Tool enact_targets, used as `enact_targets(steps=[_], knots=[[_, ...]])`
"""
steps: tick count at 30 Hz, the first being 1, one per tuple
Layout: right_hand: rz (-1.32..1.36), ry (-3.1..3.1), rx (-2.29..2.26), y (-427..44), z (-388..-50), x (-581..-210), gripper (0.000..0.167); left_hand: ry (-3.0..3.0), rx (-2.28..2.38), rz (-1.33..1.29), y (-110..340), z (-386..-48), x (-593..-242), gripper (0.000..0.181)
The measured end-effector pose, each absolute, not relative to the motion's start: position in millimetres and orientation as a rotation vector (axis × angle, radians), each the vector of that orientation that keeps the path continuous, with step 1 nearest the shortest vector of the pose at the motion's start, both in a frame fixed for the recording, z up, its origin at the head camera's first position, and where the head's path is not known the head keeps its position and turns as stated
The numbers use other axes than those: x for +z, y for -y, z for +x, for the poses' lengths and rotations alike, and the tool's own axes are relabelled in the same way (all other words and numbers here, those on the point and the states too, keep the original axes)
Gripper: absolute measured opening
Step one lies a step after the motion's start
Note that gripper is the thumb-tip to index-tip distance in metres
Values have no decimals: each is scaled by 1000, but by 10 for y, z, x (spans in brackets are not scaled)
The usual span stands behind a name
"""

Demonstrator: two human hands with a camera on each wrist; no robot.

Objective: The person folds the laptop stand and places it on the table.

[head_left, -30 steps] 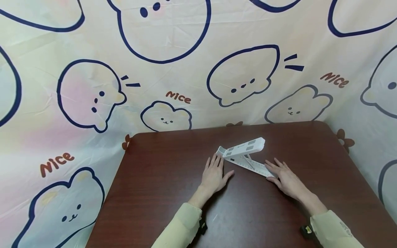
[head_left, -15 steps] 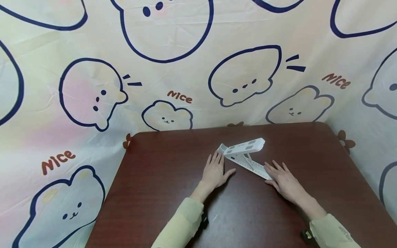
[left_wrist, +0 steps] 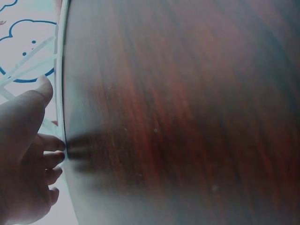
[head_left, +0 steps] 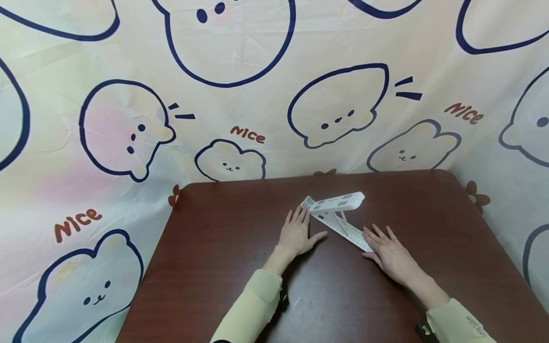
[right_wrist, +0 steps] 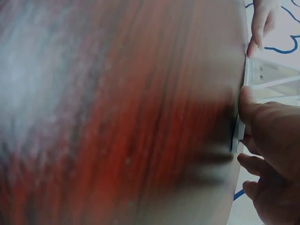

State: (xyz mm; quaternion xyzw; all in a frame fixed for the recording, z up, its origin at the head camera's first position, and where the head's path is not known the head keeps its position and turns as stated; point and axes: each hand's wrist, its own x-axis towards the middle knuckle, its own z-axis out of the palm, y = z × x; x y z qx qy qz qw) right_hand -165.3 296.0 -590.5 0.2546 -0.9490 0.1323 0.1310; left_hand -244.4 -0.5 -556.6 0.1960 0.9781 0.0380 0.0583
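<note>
A white folding stand (head_left: 336, 205) stands partly raised on the table, its upper panel tilted over a flat base and a thin strut between them. The left hand (head_left: 296, 237) lies with straight fingers touching the base's left end, thumb spread to the side. At the base's right end rests the right hand (head_left: 393, 257), its fingers extended and its thumb along the near edge. In the right wrist view the right hand (right_wrist: 274, 136) touches the white base (right_wrist: 239, 133). The left wrist view shows the left hand (left_wrist: 23, 154) beside the stand's pale strut.
The brown wooden table (head_left: 223, 228) spreads around both hands. Behind it hangs a pale cloth (head_left: 240, 105) printed with cartoon animals. Dark devices are strapped at both wrists.
The right end of the stand's base has swung slightly toward the person, and the right hand has moved with it, slightly left and nearer. The left hand has shifted slightly forward.
</note>
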Motion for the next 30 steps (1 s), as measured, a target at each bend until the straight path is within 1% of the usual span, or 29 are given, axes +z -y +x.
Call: enact_targets(steps=[8,15,23,30], knots=[[723,2750,353,-2922,-1595,-5927,62,-2955,127,601,-12,-2485,-5606,96],[703,2781,356,-2871,-1567,-5937,61,-2955,151,601,0,-2514,-5595,91],[667,2872,285,-2780,-1527,-5878,52,-2951,158,590,13,-2528,-5588,92],[619,2914,247,-2747,-1519,-5810,52,-2915,237,534,-56,-2410,-5589,91]])
